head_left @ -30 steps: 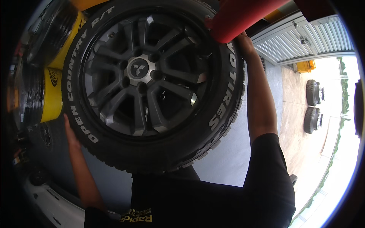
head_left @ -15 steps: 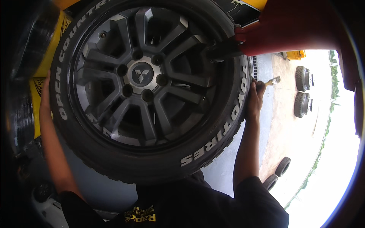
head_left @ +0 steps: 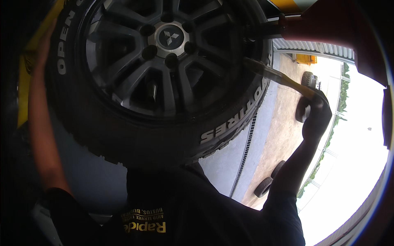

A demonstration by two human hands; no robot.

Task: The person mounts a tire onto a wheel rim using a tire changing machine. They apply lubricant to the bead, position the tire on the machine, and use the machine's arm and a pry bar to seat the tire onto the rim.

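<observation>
The tire (head_left: 123, 139) looks like matt black rubber, smooth along the sidewall and rough at the blocky tread; its wheel (head_left: 169, 92) is satin grey metal, the hub ring (head_left: 152, 37) brighter. The machine arm (head_left: 324, 26) looks smooth and painted red, the shutter (head_left: 314, 47) is ribbed metal, and the shirt (head_left: 172, 197) matt black cloth.

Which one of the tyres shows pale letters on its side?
The large tyre between the left hand and the right hand, which holds a brush. The other tyres, farther off at right, show no such letters.
</observation>
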